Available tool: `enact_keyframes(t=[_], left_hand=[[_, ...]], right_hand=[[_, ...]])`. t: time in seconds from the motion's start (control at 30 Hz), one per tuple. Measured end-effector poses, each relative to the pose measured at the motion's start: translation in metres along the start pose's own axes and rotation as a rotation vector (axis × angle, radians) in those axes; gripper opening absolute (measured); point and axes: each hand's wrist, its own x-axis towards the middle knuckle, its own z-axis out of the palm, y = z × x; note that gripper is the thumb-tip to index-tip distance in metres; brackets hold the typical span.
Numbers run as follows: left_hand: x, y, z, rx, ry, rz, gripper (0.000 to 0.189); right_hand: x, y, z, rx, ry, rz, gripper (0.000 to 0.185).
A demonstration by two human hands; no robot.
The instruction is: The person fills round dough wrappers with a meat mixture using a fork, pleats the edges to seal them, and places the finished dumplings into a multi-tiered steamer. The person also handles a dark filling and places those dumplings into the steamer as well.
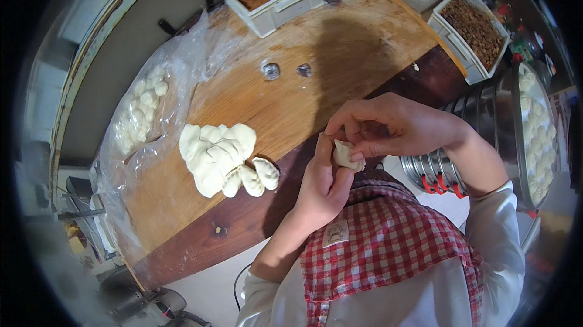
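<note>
In my left hand (323,176) rests a small folded dumpling (347,156), held up above the table's near edge. The fingertips and thumb of my right hand (387,124) pinch the dumpling's rim from the other side. To the left, a heap of round dough wrappers (216,154) lies on the wooden board. Several pleated dumplings (266,173) lie against the heap's near right side. Farther left, balls of dough (141,108) sit under a clear plastic sheet (175,60). Any filling inside the held dumpling is hidden.
A white bin of brown filling (296,2) stands at the board's far edge. At the far right are a tub of pale filling (416,1) and a bin of dark filling (494,60). Stacked metal steamer trays (505,122) with dumplings stand beside my right arm.
</note>
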Motion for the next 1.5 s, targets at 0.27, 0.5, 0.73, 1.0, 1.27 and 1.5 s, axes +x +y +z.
enact_keyframes(t=[0.27, 0.5, 0.73, 1.0, 1.27, 1.5], left_hand=[[0.037, 0.000, 0.084, -0.038, -0.209, -0.028, 0.049], [0.081, 0.008, 0.161, -0.429, -0.263, -0.264, 0.052], [0.124, -0.001, 0.226, -0.698, -0.324, -0.436, 0.036], [0.154, 0.035, 0.302, -0.601, -0.566, -0.422, 0.051], [0.155, 0.028, 0.307, -0.154, -0.533, -0.427, 0.035], [0.130, 0.010, 0.272, -0.135, -0.312, -0.513, 0.032]], right_hand=[[-0.085, 0.035, -0.055, 0.026, 0.024, -0.135, 0.014], [-0.164, 0.045, -0.107, -0.055, 0.340, 0.053, 0.018], [-0.252, 0.048, -0.142, -0.711, 0.612, -0.146, 0.035], [-0.337, 0.057, -0.164, -0.813, 0.405, 0.057, 0.031], [-0.506, 0.093, -0.325, -0.547, 1.251, 0.781, 0.048], [-0.595, 0.241, -0.394, -0.851, 1.138, 1.096, 0.045]])
